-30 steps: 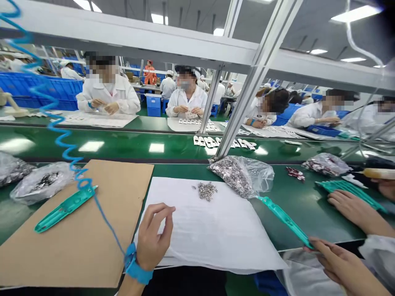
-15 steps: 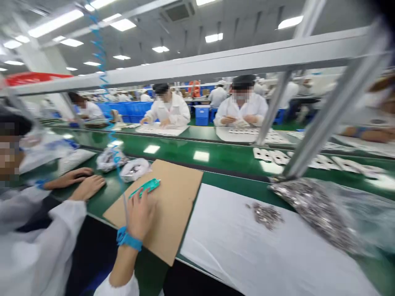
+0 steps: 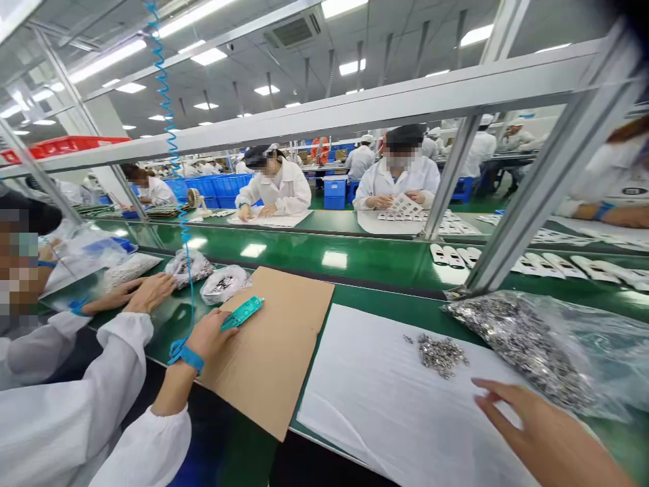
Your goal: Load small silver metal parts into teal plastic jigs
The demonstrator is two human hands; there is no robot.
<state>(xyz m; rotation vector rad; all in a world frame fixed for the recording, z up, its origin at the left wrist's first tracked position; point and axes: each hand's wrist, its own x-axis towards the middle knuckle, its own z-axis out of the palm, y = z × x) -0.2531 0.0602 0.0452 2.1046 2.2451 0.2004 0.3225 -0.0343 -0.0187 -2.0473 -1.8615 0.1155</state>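
My left hand (image 3: 210, 335), with a blue wrist strap (image 3: 185, 356) on it, rests on the left edge of a brown cardboard sheet (image 3: 276, 352), its fingers closed round the near end of a teal plastic tool (image 3: 243, 312). Low at the right, my right hand (image 3: 537, 433) lies over a white sheet (image 3: 380, 406), fingers stretched out and holding nothing. A small heap of tiny metal parts (image 3: 440, 352) sits on the sheet just beyond its fingertips. A clear bag of the same metal parts (image 3: 512, 335) lies to the right of the heap.
A co-worker's hands (image 3: 145, 292) and white sleeve are on the bench at my left, beside two small clear bags (image 3: 220, 284). A blue coiled cord (image 3: 170, 135) hangs down to my strap. A slanted metal post (image 3: 542, 182) stands behind the bag. White parts (image 3: 552, 265) lie on the green conveyor; other workers sit opposite.
The view swung left. My left hand went from above the white sheet to the cardboard's edge and closed on the teal tool. My right hand left the view, then returned over the sheet.
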